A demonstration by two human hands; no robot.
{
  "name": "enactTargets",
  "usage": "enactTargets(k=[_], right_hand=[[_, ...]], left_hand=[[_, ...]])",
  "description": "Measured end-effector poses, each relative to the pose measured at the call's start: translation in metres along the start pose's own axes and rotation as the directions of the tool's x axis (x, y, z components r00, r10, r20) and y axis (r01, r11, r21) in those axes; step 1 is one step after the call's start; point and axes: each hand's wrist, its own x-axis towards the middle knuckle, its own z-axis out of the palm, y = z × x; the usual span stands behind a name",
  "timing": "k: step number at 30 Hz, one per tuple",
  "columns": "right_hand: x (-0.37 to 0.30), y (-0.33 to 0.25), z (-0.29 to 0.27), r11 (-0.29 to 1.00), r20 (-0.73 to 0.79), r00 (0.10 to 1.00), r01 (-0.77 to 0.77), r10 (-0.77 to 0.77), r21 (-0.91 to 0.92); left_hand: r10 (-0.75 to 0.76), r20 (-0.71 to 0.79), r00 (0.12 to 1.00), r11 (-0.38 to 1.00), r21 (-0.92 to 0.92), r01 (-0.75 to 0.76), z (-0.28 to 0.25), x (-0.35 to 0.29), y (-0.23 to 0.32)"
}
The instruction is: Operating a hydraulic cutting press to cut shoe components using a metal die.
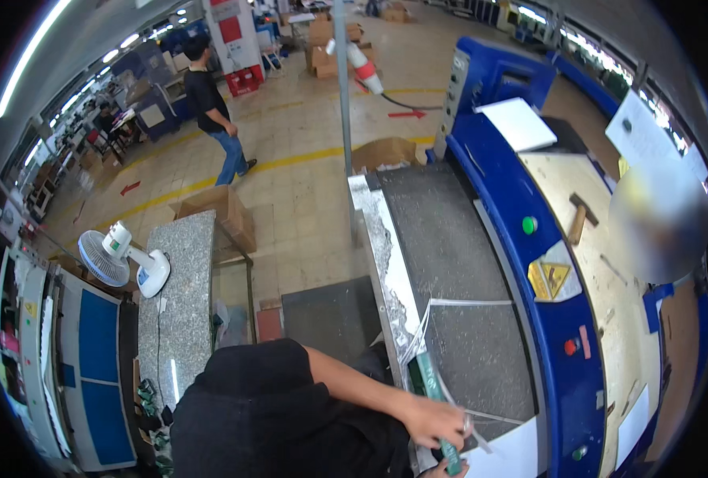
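My left hand (435, 421) reaches across from the left, its fingers bent closed over a long, narrow green strip with pale printing (429, 378). A small, shiny, pale piece shows at its fingertips, too small to name. Only part of my right hand (449, 472) shows at the bottom edge, closed against the strip's lower end. Thin white strips (421, 333) gather beside the green strip's upper end. One of them runs across the dark conveyor belt (473, 350), and another passes by my left fingers.
A blue machine housing (521, 187) with buttons borders the belt on the right. A hammer (579, 219) lies on the pale worktop (557, 175) beyond. To the left, a fan (153, 273) stands on a speckled table (182, 239). A person (210, 103) walks behind, near a metal pole (343, 95).
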Motion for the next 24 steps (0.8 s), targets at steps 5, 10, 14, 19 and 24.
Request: enactTargets(k=[5, 10, 14, 19, 24], right_hand=[[0.035, -0.043, 0.034, 0.908, -0.017, 0.936, -0.335, 0.351, 0.253], [0.103, 0.027, 0.03, 1.0, 0.006, 1.0, 0.015, -0.015, -0.026], [0.158, -0.016, 0.002, 0.967, 0.067, 0.996, -0.069, 0.055, 0.244], [0.142, -0.011, -0.029, 0.965, -0.016, 1.0, -0.009, 0.013, 0.261], [0.123, 0.008, -0.047, 0.94, -0.019, 0.998, -0.051, 0.061, 0.337]], left_hand=[[-0.317, -0.608, 0.728, 0.815, 0.218, 0.537, -0.094, -0.074, -0.04], [-0.673, -0.555, 0.489, 0.692, -0.237, 0.682, -0.001, -0.093, -0.178], [-0.55, -0.438, 0.711, 0.835, -0.251, 0.49, 0.023, -0.019, -0.184], [-0.608, -0.389, 0.692, 0.794, -0.312, 0.522, 0.041, 0.014, -0.206], [-0.58, -0.396, 0.712, 0.813, -0.217, 0.541, 0.048, 0.027, -0.197]])
